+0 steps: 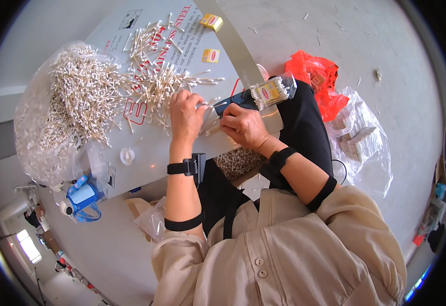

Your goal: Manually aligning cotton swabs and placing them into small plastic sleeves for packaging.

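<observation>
Just above the table's near edge, my left hand (186,113) is closed in a pinch, with a few cotton swabs (211,103) sticking out from its fingertips. My right hand (244,124), beside it, curls around a small bunch of swabs (213,128) whose ends point left. Beyond my left hand spreads a loose heap of swabs (162,89) on the table. Past my right hand lies a clear pack of swabs (270,93) with a yellow label, next to a dark flat object (237,101) that my right hand partly covers.
A large clear bag of swabs (83,97) stands on the table's left. Two small yellow packets (211,55) lie farther back. Below the table edge is a box of swabs (238,162). Right, on the floor, are a red bag (312,71) and a clear bag of white packs (358,140).
</observation>
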`<state>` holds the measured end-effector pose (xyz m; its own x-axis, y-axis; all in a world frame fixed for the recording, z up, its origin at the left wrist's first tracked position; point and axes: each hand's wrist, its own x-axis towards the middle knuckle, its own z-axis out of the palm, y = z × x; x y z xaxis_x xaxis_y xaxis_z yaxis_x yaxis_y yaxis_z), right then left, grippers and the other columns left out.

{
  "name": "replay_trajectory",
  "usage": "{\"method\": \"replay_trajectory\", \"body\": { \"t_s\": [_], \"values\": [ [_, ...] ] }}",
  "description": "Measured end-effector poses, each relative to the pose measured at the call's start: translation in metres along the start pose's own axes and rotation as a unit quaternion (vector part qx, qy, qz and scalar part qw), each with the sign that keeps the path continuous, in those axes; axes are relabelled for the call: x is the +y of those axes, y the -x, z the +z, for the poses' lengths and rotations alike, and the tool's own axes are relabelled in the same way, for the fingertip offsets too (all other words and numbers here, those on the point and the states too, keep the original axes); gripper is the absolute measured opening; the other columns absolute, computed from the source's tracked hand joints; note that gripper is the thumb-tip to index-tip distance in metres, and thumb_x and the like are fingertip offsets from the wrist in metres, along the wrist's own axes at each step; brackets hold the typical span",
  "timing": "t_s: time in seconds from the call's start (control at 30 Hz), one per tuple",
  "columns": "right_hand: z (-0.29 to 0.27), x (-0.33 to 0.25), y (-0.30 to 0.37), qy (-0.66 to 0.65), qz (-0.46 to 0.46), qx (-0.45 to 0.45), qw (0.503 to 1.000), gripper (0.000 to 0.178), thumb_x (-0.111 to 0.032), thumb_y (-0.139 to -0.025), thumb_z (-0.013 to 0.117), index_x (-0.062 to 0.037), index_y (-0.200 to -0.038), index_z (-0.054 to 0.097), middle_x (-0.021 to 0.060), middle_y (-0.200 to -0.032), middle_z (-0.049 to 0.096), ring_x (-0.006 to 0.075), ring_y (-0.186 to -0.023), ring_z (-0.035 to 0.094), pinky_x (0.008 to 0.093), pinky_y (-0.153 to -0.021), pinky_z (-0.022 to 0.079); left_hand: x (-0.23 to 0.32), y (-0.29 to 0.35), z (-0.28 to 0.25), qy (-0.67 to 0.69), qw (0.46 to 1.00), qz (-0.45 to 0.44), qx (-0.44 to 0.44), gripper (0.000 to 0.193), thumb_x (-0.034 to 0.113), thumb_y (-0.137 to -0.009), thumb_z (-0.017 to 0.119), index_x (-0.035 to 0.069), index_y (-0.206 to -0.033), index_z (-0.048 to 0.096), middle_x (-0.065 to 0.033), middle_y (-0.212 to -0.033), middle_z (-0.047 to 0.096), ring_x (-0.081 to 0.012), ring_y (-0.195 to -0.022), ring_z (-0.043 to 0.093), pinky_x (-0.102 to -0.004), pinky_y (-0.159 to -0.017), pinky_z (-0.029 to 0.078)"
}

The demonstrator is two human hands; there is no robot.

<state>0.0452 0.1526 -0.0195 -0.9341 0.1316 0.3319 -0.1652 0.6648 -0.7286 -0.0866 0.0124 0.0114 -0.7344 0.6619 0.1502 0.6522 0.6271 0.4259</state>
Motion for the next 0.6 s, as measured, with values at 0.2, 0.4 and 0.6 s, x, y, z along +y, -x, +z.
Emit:
{"method": "replay_trajectory", "body": {
  "t_s": [0.2,0.4,0.6],
  "values": [
    [0.001,-0.001,-0.001,-0.007,-0.008,0.022,1.0,0.006,-0.013,-0.076,0.068,-0.0094,-0.075,0.064,0.0044,-0.084,0.059,0.0279,-0.068,0.063,0.0393,-0.06,0.052,0.01,0.024,0.005,0.005,0.997,0.019,0.072,0.015,0.002,-0.072,0.071,0.007,-0.079,0.06,-0.0063,-0.088,0.055,-0.029,-0.092,0.052,-0.0414,-0.082,0.043],
    [0.0,-0.001,-0.001,-0.007,-0.007,0.016,1.0,0.005,-0.013,-0.076,0.068,-0.0095,-0.075,0.065,0.0044,-0.085,0.059,0.0279,-0.068,0.063,0.0388,-0.06,0.052,-0.006,0.028,-0.001,-0.059,0.99,-0.027,0.125,0.015,0.001,-0.074,0.069,0.007,-0.081,0.057,-0.0065,-0.092,0.054,-0.0295,-0.093,0.051,-0.0425,-0.083,0.042],
    [0.0,-0.001,-0.002,-0.009,-0.012,0.016,1.0,0.005,-0.013,-0.077,0.068,-0.0094,-0.075,0.065,0.0047,-0.084,0.059,0.0278,-0.069,0.063,0.0386,-0.06,0.052,-0.017,0.007,-0.009,-0.086,0.996,0.023,0.026,0.014,0.007,-0.075,0.071,0.009,-0.08,0.058,-0.0052,-0.087,0.059,-0.0286,-0.09,0.054,-0.0412,-0.081,0.042]
  ]
}}
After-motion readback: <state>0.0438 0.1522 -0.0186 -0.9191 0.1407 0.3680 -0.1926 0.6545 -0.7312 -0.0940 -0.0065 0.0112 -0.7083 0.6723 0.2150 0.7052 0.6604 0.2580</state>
